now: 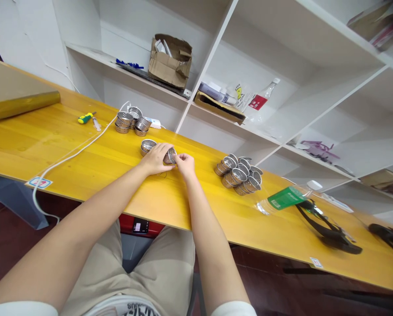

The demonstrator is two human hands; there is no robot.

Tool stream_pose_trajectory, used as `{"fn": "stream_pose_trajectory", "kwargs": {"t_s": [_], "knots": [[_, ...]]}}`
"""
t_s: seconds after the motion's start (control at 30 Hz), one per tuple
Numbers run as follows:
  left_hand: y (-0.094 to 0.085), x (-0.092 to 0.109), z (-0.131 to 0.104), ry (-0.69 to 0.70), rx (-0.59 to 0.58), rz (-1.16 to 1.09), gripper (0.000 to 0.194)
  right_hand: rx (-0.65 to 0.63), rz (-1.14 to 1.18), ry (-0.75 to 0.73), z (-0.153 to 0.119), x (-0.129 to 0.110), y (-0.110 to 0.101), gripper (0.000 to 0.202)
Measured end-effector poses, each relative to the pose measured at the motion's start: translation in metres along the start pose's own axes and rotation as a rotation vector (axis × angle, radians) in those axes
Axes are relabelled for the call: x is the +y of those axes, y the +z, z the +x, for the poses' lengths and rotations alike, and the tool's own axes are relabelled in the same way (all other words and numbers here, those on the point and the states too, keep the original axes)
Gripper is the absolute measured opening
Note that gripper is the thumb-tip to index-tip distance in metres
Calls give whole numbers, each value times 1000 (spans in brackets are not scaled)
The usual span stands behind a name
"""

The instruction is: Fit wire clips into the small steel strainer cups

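My left hand (157, 159) is wrapped round a small perforated metal cup (170, 156), tilted above the yellow table (163, 197). At the cup's right side, the fingers of my right hand (185, 165) are pinched together; what they hold, if anything, is too small to tell. Just behind my left hand stands another metal cup (147, 146), partly hidden by it. Farther back on the left is a group of stacked cups (124, 119). A larger cluster of stacked cups (239, 174) stands to the right of my hands.
A green-labelled bottle (286, 197) and a black strapped object (328, 230) lie on the right. A white cable (81, 151), a green-yellow screwdriver (85, 118) and a cardboard box (18, 94) are on the left. White shelves (212, 48) rise behind the table.
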State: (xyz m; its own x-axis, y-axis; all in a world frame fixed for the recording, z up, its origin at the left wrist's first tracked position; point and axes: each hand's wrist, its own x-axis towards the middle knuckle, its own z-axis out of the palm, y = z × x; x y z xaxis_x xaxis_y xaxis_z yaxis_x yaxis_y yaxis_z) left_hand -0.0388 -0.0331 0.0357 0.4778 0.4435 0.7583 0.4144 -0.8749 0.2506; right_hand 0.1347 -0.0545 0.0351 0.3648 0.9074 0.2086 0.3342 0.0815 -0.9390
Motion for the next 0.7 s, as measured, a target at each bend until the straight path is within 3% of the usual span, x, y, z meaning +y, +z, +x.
{"fn": "stream_pose_trajectory", "kwargs": {"t_s": [0.1,0.3,0.43,0.53,0.7], "knots": [[-4,2,0,-7,43,22,67,75,-61,25,4,3,-6,26],[0,-5,2,-156,123,147,24,184,-170,118,11,11,-19,23],[7,-13,5,-198,20,200,37,203,-275,157,14,16,-25,21],[6,-16,6,-170,-33,180,35,242,-375,173,17,18,-31,16],[-6,-19,3,-242,90,241,23,285,-510,175,18,20,-43,9]]}}
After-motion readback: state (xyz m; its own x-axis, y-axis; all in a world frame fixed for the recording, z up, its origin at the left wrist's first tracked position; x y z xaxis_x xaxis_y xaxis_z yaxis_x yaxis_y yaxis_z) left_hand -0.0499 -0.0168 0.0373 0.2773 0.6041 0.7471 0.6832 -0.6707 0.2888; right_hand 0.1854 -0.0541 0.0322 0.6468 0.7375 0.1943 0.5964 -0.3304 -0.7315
